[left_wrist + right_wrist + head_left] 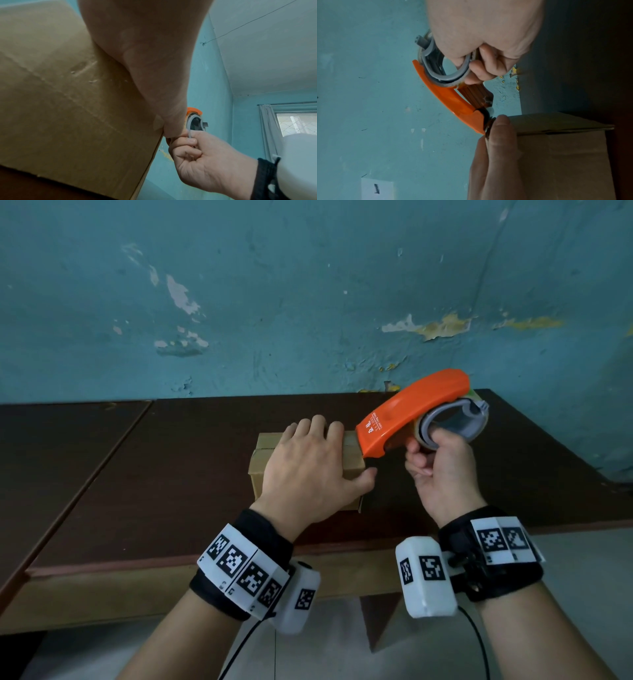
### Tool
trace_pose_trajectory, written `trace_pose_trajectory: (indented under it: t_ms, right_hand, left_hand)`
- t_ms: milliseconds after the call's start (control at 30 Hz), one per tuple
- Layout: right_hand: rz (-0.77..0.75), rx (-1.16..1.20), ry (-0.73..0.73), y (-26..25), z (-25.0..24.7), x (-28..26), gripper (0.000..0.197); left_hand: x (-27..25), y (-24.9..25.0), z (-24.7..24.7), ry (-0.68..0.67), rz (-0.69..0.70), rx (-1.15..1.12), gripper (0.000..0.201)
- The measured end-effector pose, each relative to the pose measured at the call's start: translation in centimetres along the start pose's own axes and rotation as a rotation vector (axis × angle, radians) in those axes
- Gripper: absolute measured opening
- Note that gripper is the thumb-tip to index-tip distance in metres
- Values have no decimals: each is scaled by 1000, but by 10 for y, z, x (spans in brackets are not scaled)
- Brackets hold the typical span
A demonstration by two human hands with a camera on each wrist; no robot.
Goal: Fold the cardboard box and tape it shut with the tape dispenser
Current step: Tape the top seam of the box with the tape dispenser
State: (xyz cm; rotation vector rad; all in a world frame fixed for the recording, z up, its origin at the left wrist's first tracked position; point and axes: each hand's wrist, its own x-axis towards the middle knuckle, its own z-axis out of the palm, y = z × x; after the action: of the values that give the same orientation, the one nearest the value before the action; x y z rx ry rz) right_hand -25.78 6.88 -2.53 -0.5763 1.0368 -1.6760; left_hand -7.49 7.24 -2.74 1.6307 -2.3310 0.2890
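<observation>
Head view: left hand [310,470] lies flat, fingers straight, on top of the closed brown cardboard box [263,455], thumb down its near right side. Right hand [442,470] grips the orange plastic tape dispenser [407,414] by its grey ring, nose tilted onto the box's right top edge. The box sits on a dark wooden table [137,491].
</observation>
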Motion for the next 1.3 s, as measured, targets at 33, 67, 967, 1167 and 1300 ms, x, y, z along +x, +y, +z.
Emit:
trace_pose_trajectory:
  t_ms: [33,67,967,1167,1300]
  right_hand:
    - [-1,2,-2,0,0,0,20]
    - [-5,0,-6,0,0,0,19]
    - [-142,-210,170,-24,-11,-6,22]
    - [-157,-263,210,-27,-15,-5,17]
    - [-160,-277,255,-26,-16,-2,15]
  left_hand:
    - [-1,-1,0,-2,3,1,86]
    - [-1,-1,-1,-9,6,11,89]
    - [-2,0,0,-1,-21,-9,82]
    - [-2,-1,1,5,-23,-14,82]
    - [-2,-2,0,-6,-19,-15,83]
